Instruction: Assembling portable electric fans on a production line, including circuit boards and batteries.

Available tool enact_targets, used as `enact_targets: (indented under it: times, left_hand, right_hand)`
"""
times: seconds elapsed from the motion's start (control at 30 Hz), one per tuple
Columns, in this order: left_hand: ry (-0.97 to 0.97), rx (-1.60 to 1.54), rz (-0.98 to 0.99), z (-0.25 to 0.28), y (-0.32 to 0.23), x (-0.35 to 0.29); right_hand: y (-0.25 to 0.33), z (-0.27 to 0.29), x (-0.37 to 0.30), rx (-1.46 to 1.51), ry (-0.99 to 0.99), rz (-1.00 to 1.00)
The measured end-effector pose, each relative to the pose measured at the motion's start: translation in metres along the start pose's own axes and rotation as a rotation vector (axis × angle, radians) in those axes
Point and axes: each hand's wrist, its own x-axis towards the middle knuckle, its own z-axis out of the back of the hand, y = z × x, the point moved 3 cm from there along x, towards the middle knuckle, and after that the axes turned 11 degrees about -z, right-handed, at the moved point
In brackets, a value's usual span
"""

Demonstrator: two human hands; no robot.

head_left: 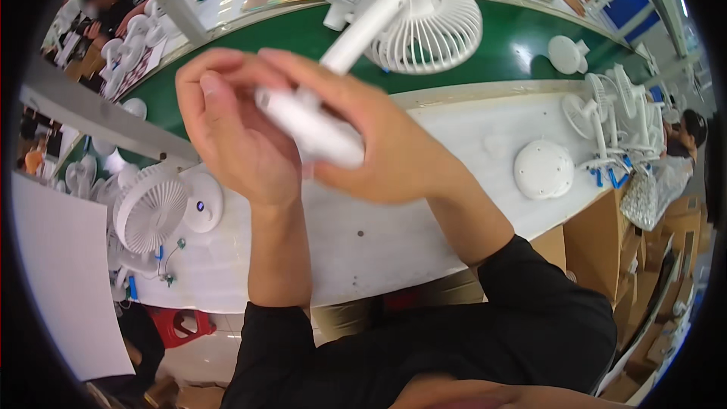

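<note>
I hold a white fan (424,30) up over the table, its round slatted head pointing away from me and its stem (362,34) slanting down toward my hands. Around the thick white piece (314,129) at the stem's lower end, my right hand (379,132) is wrapped, fingers over the top. My left hand (238,125) cups the other side of that piece with curled fingers, partly hidden behind it. Both hands are slightly blurred. To the right on the white table (454,220) lies a round white disc (544,169) with small holes.
Several fans (151,208) and a small circuit board with wires (170,276) crowd the left. More fans (602,117) stand at the right edge, near cardboard boxes (598,235). Beyond runs a green belt (515,45) carrying a white part (566,54). Other people work around.
</note>
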Motion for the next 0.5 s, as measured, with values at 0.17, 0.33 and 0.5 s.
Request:
enact_targets:
  times: [0.17,0.33,0.5]
  left_hand:
    - [-0.009,-0.195,0.078,0.005,0.011,0.012]
    - [0.216,-0.198,0.250,0.069,0.017,0.019]
    - [0.208,-0.173,0.314,0.094,0.030,0.031]
  right_hand:
    - [-0.034,0.069,0.010,0.008,-0.733,-0.030]
    - [-0.105,0.123,0.000,-0.288,-0.945,-0.256]
    - [-0.176,0.124,0.002,-0.559,-1.026,-0.615]
